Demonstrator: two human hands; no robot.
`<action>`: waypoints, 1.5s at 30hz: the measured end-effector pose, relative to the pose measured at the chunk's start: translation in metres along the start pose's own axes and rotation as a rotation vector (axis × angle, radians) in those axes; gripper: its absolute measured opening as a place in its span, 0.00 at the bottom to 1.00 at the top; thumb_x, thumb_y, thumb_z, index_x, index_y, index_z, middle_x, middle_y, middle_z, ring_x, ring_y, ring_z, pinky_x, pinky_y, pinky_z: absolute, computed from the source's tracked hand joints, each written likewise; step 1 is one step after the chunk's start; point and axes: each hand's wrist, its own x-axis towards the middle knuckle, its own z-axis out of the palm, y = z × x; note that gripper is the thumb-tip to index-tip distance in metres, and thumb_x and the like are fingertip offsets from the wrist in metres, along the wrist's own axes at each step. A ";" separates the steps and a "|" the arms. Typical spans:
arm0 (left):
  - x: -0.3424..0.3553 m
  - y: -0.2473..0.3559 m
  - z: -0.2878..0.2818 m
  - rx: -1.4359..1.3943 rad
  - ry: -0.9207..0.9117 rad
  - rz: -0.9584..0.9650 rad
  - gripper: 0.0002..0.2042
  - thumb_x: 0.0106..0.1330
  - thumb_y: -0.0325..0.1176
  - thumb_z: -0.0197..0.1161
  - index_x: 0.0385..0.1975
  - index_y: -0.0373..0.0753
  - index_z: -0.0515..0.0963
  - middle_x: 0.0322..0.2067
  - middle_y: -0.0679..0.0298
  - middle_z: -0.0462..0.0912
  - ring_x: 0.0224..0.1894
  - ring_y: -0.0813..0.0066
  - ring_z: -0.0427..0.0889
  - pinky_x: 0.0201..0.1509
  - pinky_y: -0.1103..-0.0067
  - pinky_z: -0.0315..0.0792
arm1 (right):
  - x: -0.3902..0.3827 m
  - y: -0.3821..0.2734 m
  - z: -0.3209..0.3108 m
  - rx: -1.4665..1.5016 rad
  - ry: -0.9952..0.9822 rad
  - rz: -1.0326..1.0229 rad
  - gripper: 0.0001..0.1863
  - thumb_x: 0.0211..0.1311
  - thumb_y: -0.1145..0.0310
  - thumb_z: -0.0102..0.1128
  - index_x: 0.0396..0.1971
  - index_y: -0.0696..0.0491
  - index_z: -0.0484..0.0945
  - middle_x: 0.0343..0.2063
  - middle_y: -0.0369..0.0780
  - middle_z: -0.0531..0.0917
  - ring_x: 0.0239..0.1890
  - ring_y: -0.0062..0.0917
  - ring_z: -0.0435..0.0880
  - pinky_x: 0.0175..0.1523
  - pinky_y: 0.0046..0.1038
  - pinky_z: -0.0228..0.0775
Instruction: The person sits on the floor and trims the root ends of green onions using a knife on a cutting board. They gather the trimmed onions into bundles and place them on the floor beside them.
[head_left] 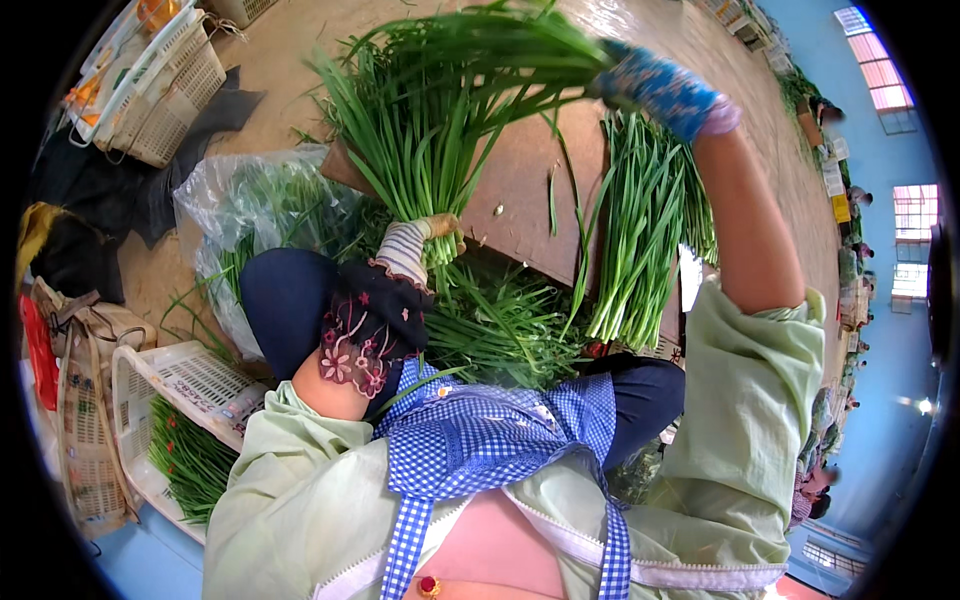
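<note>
My left hand (430,235), in a striped glove, grips a bunch of long green leafy stalks (405,145) by their pale bases. Up at the top right, my right hand (645,85), in a blue patterned glove, is closed on the bent-over upper leaves of stalks. Beneath them is a brown board (510,205) with stray leaves and scraps. A pile of stalks (645,230) lies along the board's right. Loose greens (490,330) fill the space above my lap, and a clear plastic bag of greens (240,200) is left of the board.
White plastic baskets (160,95) stand at upper left. Another basket (180,385) at lower left holds greens. Dark mats (90,230) and a beige woven bag (95,390) lie at left. Other people (815,480) sit among produce along the blue wall at far right.
</note>
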 end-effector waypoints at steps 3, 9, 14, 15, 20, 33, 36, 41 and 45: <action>0.000 0.002 0.001 -0.061 0.060 -0.017 0.07 0.54 0.27 0.64 0.30 0.31 0.77 0.23 0.58 0.80 0.23 0.66 0.80 0.31 0.74 0.78 | 0.023 0.014 -0.042 0.073 0.113 -0.026 0.10 0.54 0.66 0.58 0.34 0.54 0.77 0.22 0.34 0.76 0.22 0.16 0.72 0.26 0.18 0.62; 0.003 -0.007 0.004 -0.101 0.164 -0.046 0.09 0.53 0.26 0.64 0.32 0.31 0.76 0.24 0.58 0.80 0.24 0.64 0.80 0.30 0.73 0.78 | 0.064 0.068 -0.046 0.592 0.279 -0.025 0.12 0.52 0.67 0.62 0.35 0.57 0.76 0.25 0.36 0.78 0.24 0.16 0.75 0.30 0.16 0.67; -0.003 -0.008 0.005 -0.160 0.087 -0.049 0.10 0.54 0.27 0.64 0.34 0.30 0.75 0.29 0.54 0.80 0.29 0.60 0.81 0.37 0.69 0.79 | 0.107 0.156 0.021 0.419 0.156 0.227 0.18 0.45 0.64 0.68 0.36 0.53 0.74 0.24 0.35 0.79 0.22 0.16 0.75 0.25 0.16 0.63; -0.004 -0.006 0.006 -0.168 0.064 -0.095 0.10 0.54 0.27 0.63 0.34 0.30 0.75 0.29 0.54 0.80 0.29 0.60 0.81 0.38 0.68 0.79 | 0.111 0.173 0.035 0.370 0.088 0.309 0.23 0.46 0.62 0.68 0.42 0.53 0.73 0.28 0.36 0.79 0.28 0.19 0.77 0.32 0.20 0.68; -0.016 0.004 0.012 -0.356 -0.054 -0.105 0.09 0.55 0.27 0.62 0.34 0.32 0.75 0.31 0.58 0.80 0.32 0.63 0.81 0.42 0.65 0.78 | 0.055 0.153 0.099 -0.538 0.619 0.217 0.32 0.50 0.57 0.63 0.55 0.52 0.66 0.46 0.48 0.75 0.46 0.41 0.76 0.49 0.39 0.68; -0.014 0.029 0.024 -0.575 -0.581 0.142 0.24 0.56 0.30 0.64 0.52 0.34 0.65 0.38 0.63 0.77 0.34 0.71 0.79 0.42 0.70 0.73 | -0.104 0.047 0.283 0.211 -0.106 -0.324 0.15 0.56 0.63 0.59 0.44 0.51 0.76 0.49 0.43 0.76 0.48 0.38 0.76 0.53 0.33 0.69; -0.018 0.010 0.025 -0.506 -0.434 0.117 0.19 0.56 0.29 0.63 0.47 0.34 0.69 0.34 0.61 0.79 0.32 0.69 0.80 0.42 0.67 0.76 | -0.121 0.066 0.253 0.551 0.249 0.127 0.14 0.59 0.69 0.56 0.45 0.54 0.77 0.42 0.40 0.80 0.43 0.25 0.79 0.49 0.25 0.69; -0.039 -0.034 0.015 -0.375 -0.358 -0.116 0.12 0.56 0.28 0.61 0.39 0.29 0.74 0.32 0.56 0.80 0.35 0.62 0.81 0.45 0.66 0.77 | -0.102 0.076 0.216 1.208 0.074 0.326 0.25 0.67 0.59 0.46 0.57 0.59 0.63 0.47 0.42 0.77 0.47 0.29 0.77 0.56 0.30 0.66; -0.072 -0.066 0.012 -0.043 -0.174 -0.447 0.11 0.58 0.27 0.61 0.39 0.29 0.74 0.32 0.56 0.80 0.36 0.62 0.81 0.46 0.66 0.78 | -0.084 0.063 0.254 1.407 -0.231 0.412 0.23 0.64 0.56 0.51 0.53 0.56 0.68 0.44 0.41 0.79 0.43 0.26 0.78 0.52 0.32 0.70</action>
